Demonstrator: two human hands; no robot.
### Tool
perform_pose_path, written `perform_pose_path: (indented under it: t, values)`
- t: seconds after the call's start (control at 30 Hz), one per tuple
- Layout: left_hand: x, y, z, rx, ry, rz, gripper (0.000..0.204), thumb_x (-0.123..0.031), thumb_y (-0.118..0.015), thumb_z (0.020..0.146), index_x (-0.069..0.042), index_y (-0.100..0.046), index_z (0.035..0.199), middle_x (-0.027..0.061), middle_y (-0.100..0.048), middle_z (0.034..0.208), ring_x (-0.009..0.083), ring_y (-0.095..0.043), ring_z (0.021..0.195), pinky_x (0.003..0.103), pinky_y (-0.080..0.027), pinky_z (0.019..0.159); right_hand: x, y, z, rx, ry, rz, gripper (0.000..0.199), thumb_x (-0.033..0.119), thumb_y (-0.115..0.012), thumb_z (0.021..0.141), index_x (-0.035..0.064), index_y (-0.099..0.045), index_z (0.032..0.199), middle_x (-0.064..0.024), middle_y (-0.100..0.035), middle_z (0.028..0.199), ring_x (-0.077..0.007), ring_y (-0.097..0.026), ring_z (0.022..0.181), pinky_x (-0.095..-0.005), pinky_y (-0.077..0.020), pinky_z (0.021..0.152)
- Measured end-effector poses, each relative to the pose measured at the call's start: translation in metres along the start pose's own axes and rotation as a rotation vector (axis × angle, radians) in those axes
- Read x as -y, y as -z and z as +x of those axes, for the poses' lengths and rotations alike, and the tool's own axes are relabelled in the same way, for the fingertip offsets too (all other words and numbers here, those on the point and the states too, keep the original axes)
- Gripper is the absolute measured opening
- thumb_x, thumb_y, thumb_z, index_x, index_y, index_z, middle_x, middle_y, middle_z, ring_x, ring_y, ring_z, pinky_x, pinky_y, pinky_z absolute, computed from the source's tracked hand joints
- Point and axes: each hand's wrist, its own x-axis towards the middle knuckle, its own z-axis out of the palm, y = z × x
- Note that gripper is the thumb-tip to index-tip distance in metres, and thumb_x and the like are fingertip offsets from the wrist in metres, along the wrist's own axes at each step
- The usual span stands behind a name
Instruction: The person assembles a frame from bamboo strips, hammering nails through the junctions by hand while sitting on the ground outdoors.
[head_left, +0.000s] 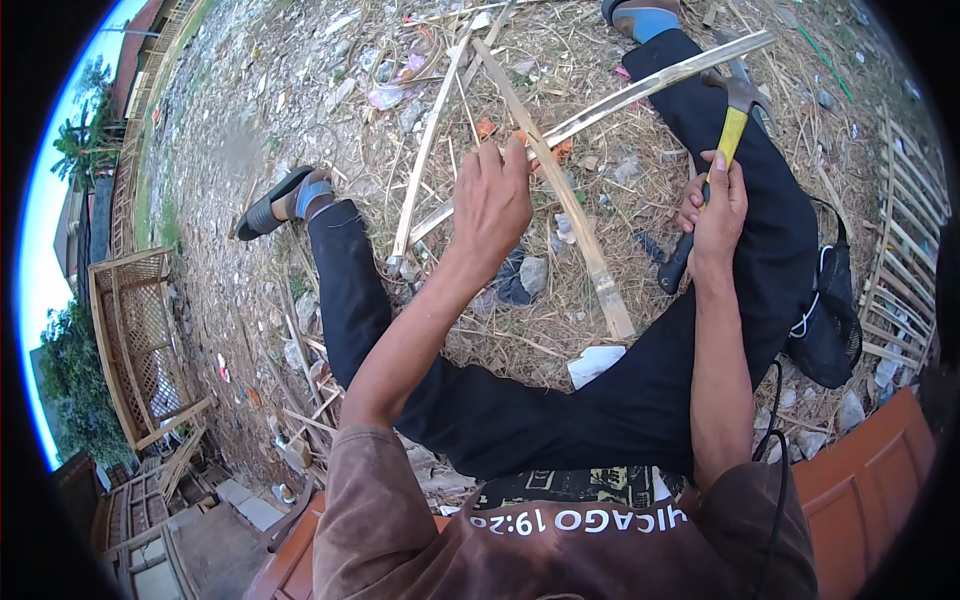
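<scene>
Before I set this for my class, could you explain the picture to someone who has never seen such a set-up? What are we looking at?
There is no machine here, only a person's two bare hands. A wide fisheye camera worn on the head looks down, so straight edges bend near the rim and the forearms reach up from below. The right hand holds a hammer by its yellow and black handle, head upward. The left hand is at crossed wooden strips; its fingertips are partly hidden, so its grip is unclear. The strips lie over rough ground strewn with stones, straw and litter, between the person's outstretched legs in dark trousers.
</scene>
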Motion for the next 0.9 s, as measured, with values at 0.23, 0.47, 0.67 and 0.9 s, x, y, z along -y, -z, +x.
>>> perform_pose_path:
  t: [0.23,0.47,0.67,0.9]
  values:
    - [0.011,-0.034,-0.011,0.035,-0.005,0.099,0.045,-0.01,-0.052,0.094,0.004,-0.045,0.136,0.0167,-0.048,0.089,0.0306,-0.048,0.081,0.044,-0.04,0.07,-0.003,0.005,0.003,-0.022,0.018,0.024,0.028,0.034,-0.042,0.108,0.0077,-0.051,0.113,0.0027,-0.04,0.064,-0.0023,-0.035,0.046,-0.0194,-0.0288,0.04]
    - [0.03,-0.103,-0.043,0.035,0.085,-0.119,0.054,-0.013,-0.058,0.089,0.003,-0.043,0.139,0.0252,-0.051,0.12,0.04,-0.052,0.101,0.047,-0.043,0.089,-0.011,-0.002,0.0,0.014,-0.02,-0.087,0.029,0.035,-0.043,0.108,0.0077,-0.052,0.112,0.0034,-0.04,0.065,-0.0021,-0.036,0.047,-0.0193,-0.0291,0.04]
    - [0.051,-0.11,-0.038,0.032,0.222,-0.436,0.059,-0.021,-0.06,0.09,0.004,-0.041,0.139,0.0248,-0.054,0.123,0.0392,-0.053,0.11,0.046,-0.043,0.096,-0.024,-0.015,0.002,0.041,-0.127,-0.266,0.016,0.025,-0.052,0.104,0.0092,-0.05,0.103,0.0035,-0.043,0.066,-0.002,-0.037,0.047,-0.0201,-0.0308,0.04]
    - [0.052,-0.098,0.023,0.122,0.913,-0.792,0.075,-0.04,-0.07,0.088,0.004,-0.04,0.141,0.0144,-0.074,0.092,0.0307,-0.071,0.092,0.043,-0.052,0.086,-0.05,-0.015,0.0,0.084,-0.1,-0.471,0.017,0.019,-0.062,0.096,0.0074,-0.05,0.101,-0.001,-0.055,0.072,-0.0058,-0.046,0.052,-0.0243,-0.0373,0.045]
